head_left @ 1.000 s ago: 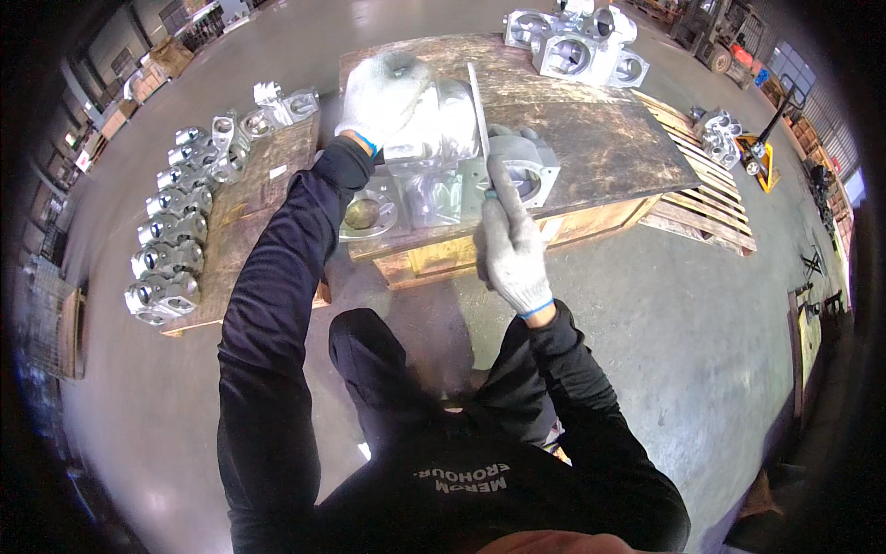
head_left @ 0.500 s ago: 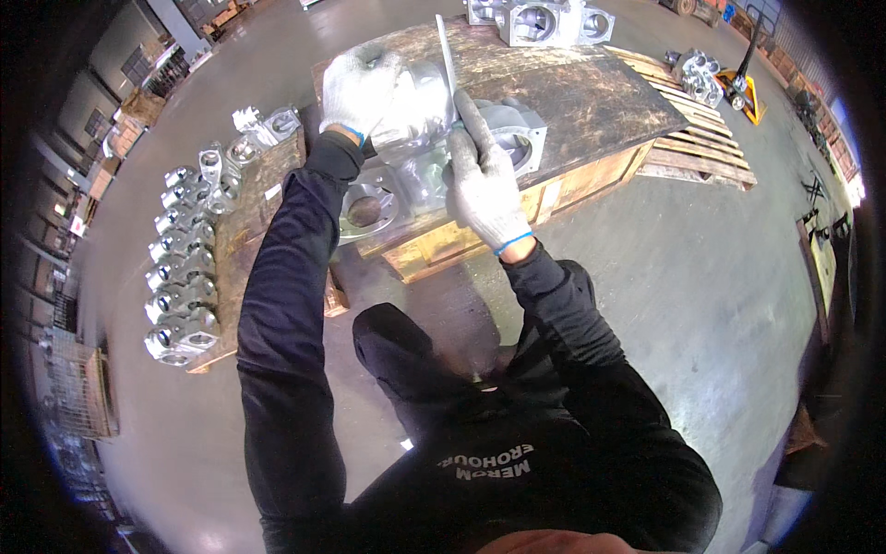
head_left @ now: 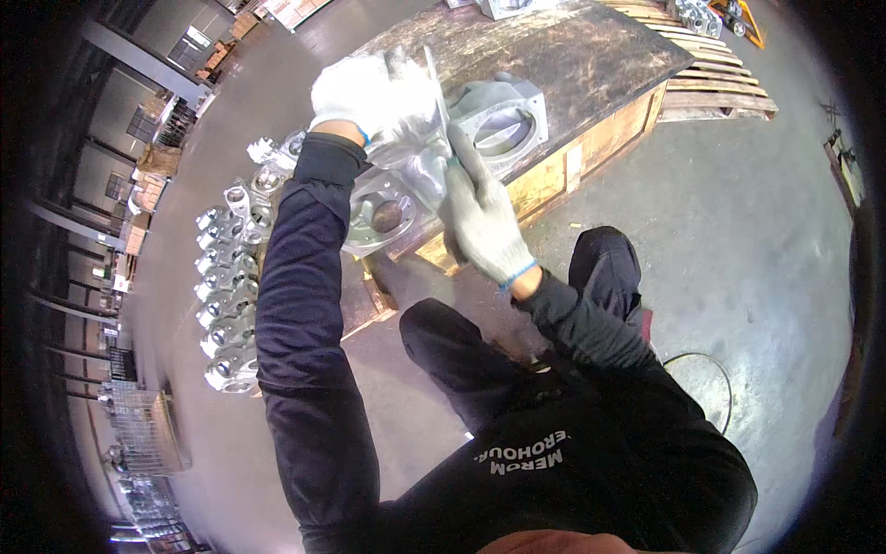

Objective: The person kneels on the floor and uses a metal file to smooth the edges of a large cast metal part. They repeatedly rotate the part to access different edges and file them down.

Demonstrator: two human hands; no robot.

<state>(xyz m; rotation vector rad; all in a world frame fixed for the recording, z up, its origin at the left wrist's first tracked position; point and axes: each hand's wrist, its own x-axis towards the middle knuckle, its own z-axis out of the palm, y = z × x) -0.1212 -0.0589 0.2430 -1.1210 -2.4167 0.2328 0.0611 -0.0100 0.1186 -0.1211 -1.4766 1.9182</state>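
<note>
A silvery metal casting (head_left: 426, 177) with a round-holed flange (head_left: 367, 231) stands at the near edge of the wooden workbench. Over its upper left part, my left hand (head_left: 355, 95), in a white glove, is closed on it; glare and blur hide the fingertips. My right hand (head_left: 487, 222), gloved too, grips what looks like a flat file (head_left: 436, 83), its index finger stretched along it. The thin grey blade points away from me beside the casting. Fingers hide the handle end. Just right of it sits another casting (head_left: 503, 120) with a large round opening.
Several castings (head_left: 226, 305) stand in rows on a lower wooden surface at left. More castings (head_left: 508, 7) lie at the bench's far end. A slatted pallet (head_left: 715, 83) is right of the bench (head_left: 600, 65). A thin hoop (head_left: 724, 379) lies on the floor by my leg.
My right hand and the file have drawn back toward me relative to the castings. My left hand stays on the casting. The whole view has shifted and turned slightly.
</note>
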